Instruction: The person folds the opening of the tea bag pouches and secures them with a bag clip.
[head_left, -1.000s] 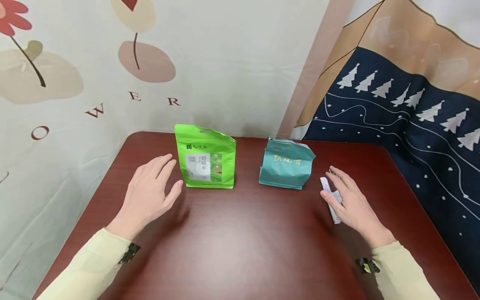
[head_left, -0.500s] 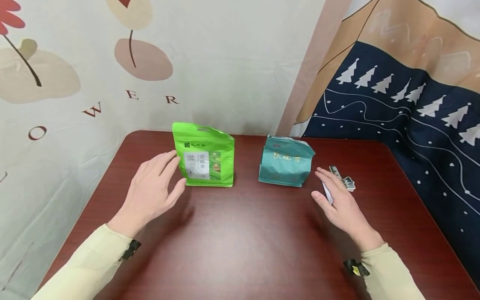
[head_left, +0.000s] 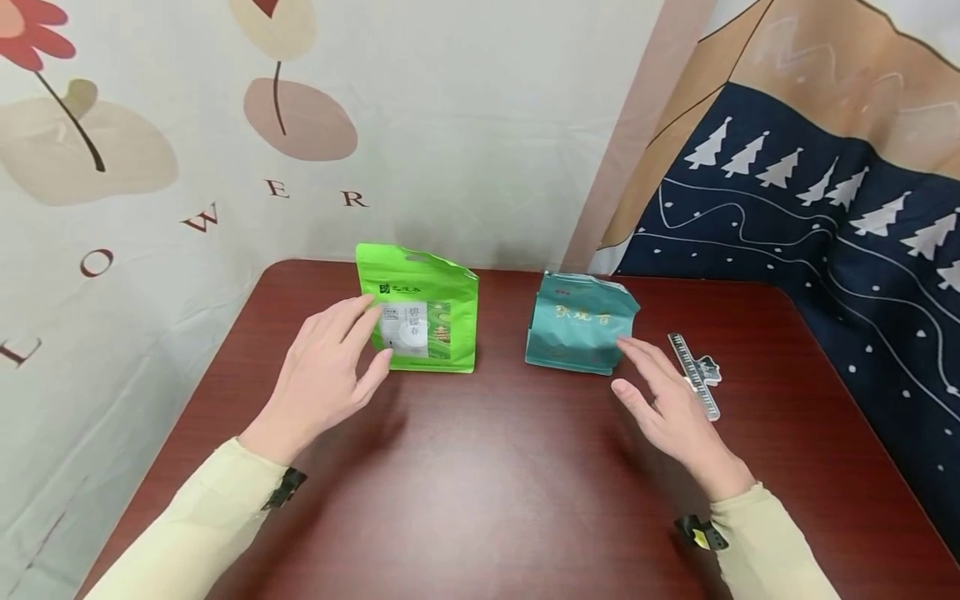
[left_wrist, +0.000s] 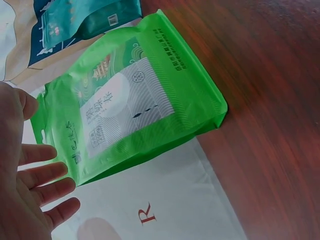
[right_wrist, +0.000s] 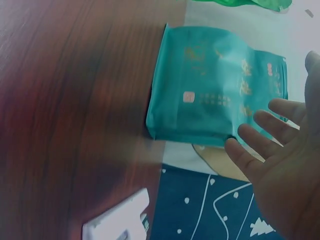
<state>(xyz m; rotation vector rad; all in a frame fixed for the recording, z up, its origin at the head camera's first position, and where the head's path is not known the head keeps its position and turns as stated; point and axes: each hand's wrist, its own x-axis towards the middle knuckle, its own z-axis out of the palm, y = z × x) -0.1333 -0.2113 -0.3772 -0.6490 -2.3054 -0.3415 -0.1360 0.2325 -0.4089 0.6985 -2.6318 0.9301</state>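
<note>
A bright green tea pouch (head_left: 427, 325) with a white label stands upright at the back of the table. My left hand (head_left: 318, 371) is held at its left side, fingers spread, the fingertips overlapping the pouch edge in the head view. To the right stands a shorter teal tea pouch (head_left: 581, 325) with gold characters and a folded top. My right hand (head_left: 671, 417) is nearest to that one, its fingers extended and fingertips close by the lower right corner. A clip (head_left: 695, 377) with a piano-key pattern lies just beyond the right hand. Neither hand grips anything.
The dark red wooden table (head_left: 480, 500) has rounded far corners. Behind it hangs a pale printed cloth (head_left: 465, 125), with a navy tree-patterned part (head_left: 795, 225) at the right. The clip's pale side (right_wrist: 120, 220) shows at the bottom of the right wrist view.
My right hand has moved left, off the clip and up to the teal pouch, so the clip now shows. My left hand has shifted slightly right, toward the green pouch. Both pouches stay put.
</note>
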